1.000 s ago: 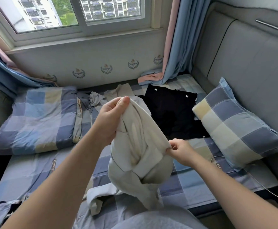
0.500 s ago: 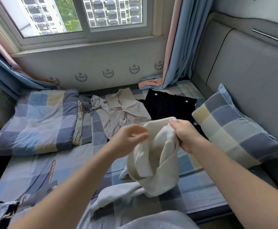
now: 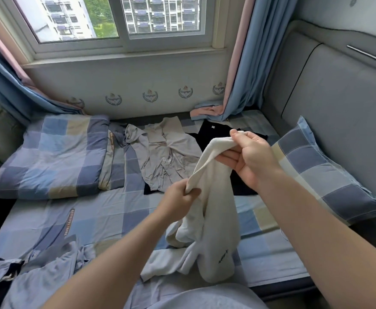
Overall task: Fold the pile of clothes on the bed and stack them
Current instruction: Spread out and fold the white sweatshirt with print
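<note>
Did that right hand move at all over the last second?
Yes. The right hand rose away from the person: earlier it was below the black garment, now it overlaps it, pinching the white garment.

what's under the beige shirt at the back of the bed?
Beige shirt lies on the checked sheet; dark fabric peeks out at its near edge. Whether that joins the black garment is covered.

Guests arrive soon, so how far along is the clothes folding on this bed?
Early on. Done: perhaps the black garment, lying flat by the checked pillow; no stack shows. In hand: the cream garment, gripped by the left hand and pinched by the right hand, its lower end on the bed. To do: the crumpled beige shirt and the rumpled light blue shirt at the near corner.
</note>
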Available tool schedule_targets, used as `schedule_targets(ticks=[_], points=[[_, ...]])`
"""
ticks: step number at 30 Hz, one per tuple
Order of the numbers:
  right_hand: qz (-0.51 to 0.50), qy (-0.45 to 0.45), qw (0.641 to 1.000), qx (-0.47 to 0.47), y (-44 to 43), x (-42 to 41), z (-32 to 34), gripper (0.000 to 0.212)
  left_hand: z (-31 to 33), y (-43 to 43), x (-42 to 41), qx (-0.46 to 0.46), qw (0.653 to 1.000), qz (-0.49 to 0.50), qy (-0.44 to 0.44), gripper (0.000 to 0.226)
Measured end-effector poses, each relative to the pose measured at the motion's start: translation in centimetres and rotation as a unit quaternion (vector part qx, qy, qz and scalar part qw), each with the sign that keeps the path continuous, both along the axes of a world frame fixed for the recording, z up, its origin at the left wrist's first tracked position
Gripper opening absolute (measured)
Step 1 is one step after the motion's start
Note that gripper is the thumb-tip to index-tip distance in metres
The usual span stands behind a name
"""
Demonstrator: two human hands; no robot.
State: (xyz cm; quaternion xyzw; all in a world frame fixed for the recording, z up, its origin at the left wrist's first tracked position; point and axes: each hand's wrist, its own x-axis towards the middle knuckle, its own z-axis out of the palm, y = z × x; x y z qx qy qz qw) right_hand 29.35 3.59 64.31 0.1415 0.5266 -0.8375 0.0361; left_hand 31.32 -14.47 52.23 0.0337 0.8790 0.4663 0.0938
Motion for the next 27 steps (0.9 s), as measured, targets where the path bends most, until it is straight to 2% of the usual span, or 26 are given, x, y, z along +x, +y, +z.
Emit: schedule_targets(ticks=[3, 7, 12, 14, 16, 17, 19, 21, 23, 24, 27], points=[[-0.056, -0.002, 0.998, -0.015, 1.1, -0.4, 0.2, 0.013, -0.8, -2.7, -0.6, -0.038, 0.999, -0.035, -0.002, 0.023], [-0.120, -0.024, 0.990, -0.075, 2.4, -1.3, 0.0, 0.008, 0.6, -5.4, -1.7, -0.056, 0.997, 0.030, 0.048, 0.039], [-0.163, -0.039, 0.977, -0.128, 3.1, -2.8, -1.5, 0.010, 4.1, -5.9, -1.4, -0.039, 0.986, 0.078, 0.144, 0.032], [-0.116, -0.028, 0.989, -0.083, 2.2, -3.1, -2.6, 0.011, 6.5, -4.8, -1.5, 0.030, 0.984, 0.061, 0.164, 0.034], [-0.020, 0.012, 1.000, -0.006, 0.4, -2.1, -3.6, 0.013, 8.9, -3.5, -1.3, 0.091, 0.981, 0.031, 0.166, 0.035], [0.048, 0.044, 0.998, 0.026, -0.7, -1.3, -4.3, 0.024, 9.8, -2.9, -1.2, 0.110, 0.980, 0.015, 0.162, 0.034], [0.194, 0.107, 0.971, 0.089, -3.3, 0.7, -6.5, 0.054, 11.3, -1.9, -0.8, 0.142, 0.976, -0.013, 0.167, 0.036], [0.264, 0.114, 0.926, 0.243, -5.4, 2.4, -9.9, 0.061, 12.4, -1.6, -0.7, 0.159, 0.971, -0.023, 0.180, 0.040], [0.250, 0.098, 0.879, 0.394, -6.0, 2.8, -12.5, 0.044, 13.1, -2.3, -1.1, 0.146, 0.972, -0.019, 0.185, 0.039], [0.238, 0.085, 0.873, 0.418, -5.5, 2.7, -13.1, 0.032, 13.3, -3.2, -1.5, 0.131, 0.975, -0.014, 0.181, 0.038], [0.238, 0.076, 0.896, 0.366, -2.1, 1.6, -13.2, 0.007, 13.5, -6.8, -2.7, 0.016, 0.984, -0.022, 0.173, 0.042]])
